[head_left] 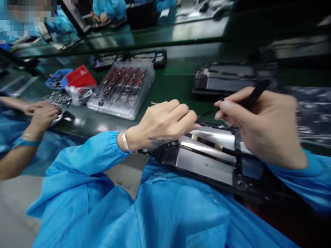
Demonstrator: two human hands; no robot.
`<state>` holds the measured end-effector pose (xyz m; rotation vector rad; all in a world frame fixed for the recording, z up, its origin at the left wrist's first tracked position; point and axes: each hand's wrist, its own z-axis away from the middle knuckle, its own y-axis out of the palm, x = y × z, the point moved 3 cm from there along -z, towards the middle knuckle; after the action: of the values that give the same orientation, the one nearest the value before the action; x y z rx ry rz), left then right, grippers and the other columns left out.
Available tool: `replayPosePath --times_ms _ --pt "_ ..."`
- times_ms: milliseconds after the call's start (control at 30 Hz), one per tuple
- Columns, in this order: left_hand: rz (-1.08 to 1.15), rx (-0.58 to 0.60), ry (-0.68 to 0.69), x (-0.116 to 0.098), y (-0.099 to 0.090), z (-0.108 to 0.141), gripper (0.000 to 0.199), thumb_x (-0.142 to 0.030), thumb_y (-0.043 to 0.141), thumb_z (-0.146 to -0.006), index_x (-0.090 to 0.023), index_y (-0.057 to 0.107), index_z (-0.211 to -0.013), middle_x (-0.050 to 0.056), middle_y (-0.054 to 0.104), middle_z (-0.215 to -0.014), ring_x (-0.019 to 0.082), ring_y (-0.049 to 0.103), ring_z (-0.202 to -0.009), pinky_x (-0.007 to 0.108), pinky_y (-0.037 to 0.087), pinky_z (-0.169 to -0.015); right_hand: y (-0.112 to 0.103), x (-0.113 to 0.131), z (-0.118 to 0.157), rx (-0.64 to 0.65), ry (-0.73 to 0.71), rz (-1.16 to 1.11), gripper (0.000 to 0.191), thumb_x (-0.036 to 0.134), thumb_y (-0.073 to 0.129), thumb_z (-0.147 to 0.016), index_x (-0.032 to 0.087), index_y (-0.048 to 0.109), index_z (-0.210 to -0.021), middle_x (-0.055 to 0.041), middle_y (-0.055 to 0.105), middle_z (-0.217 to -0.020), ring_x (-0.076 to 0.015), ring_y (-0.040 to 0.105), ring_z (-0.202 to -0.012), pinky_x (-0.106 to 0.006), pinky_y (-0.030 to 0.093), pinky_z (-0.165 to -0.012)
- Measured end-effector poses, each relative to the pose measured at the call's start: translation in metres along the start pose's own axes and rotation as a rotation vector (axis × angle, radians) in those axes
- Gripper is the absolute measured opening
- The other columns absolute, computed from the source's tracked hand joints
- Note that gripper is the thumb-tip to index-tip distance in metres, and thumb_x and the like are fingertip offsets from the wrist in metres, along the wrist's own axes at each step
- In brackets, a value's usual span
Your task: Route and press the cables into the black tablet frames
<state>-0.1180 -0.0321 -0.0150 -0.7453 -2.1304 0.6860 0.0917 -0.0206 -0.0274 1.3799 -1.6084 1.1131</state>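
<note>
While the right hand (271, 127) clamps a black pen-like tool (257, 92), the left hand (165, 120) curls above a silver-panelled device chassis (207, 166), its grip unclear.

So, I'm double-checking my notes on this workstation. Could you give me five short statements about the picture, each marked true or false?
1. The right hand holds a black tool. True.
2. The left hand wears a glove. False: the left hand is bare.
3. The nearest black casing has silver-coloured panels inside. True.
4. The red bin is right of the clear tray. False: the red bin is left of the clear tray.
5. A co-worker's hands show at left. True.
</note>
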Motion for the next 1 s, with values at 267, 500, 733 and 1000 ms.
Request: replayPosePath --times_ms 267,500,733,1000 --pt "0.095 -0.044 -0.069 0.006 0.028 -0.051 0.031 -0.015 0.049 -0.103 -0.015 0.062 -0.075 0.001 0.058 -0.065 0.012 0.05 -0.06 0.029 0.025 -0.053 -0.002 -0.017 -0.011 -0.031 -0.058 -0.094 0.019 0.037 0.071 -0.096 0.022 0.073 -0.085 0.0001 0.068 -0.075 -0.0115 0.052 -0.061 -0.029 0.041 -0.058" --pt "1.106 0.017 -0.572 0.033 0.043 -0.043 0.029 -0.037 0.063 -0.102 -0.015 0.074 -0.087 0.001 0.071 -0.078 0.009 0.058 -0.067 0.021 0.04 -0.057 -0.002 -0.018 -0.021 0.131 -0.05 0.093 0.017 0.039 0.073 -0.092 0.022 0.077 -0.09 -0.0001 0.071 -0.08 -0.0146 0.058 -0.071 -0.029 0.042 -0.063" --pt "1.279 -0.045 -0.738 0.023 0.049 -0.036 0.032 -0.045 0.066 -0.099 -0.016 0.079 -0.096 0.003 0.075 -0.082 0.011 0.062 -0.066 0.021 0.048 -0.057 0.0 -0.016 -0.014 0.116 -0.091 0.145 0.022 0.04 0.071 -0.092 0.022 0.07 -0.079 0.0 0.067 -0.074 -0.0155 0.055 -0.067 -0.031 0.042 -0.064" --pt "0.948 0.364 -0.408 0.019 0.053 0.002 0.029 -0.031 0.053 -0.107 -0.018 0.074 -0.122 0.002 0.079 -0.111 0.016 0.076 -0.095 0.023 0.054 -0.079 -0.03 -0.016 -0.003 0.28 -0.05 0.425 0.017 0.035 0.065 -0.095 0.024 0.068 -0.081 -0.0011 0.065 -0.081 -0.019 0.058 -0.078 -0.034 0.043 -0.072"
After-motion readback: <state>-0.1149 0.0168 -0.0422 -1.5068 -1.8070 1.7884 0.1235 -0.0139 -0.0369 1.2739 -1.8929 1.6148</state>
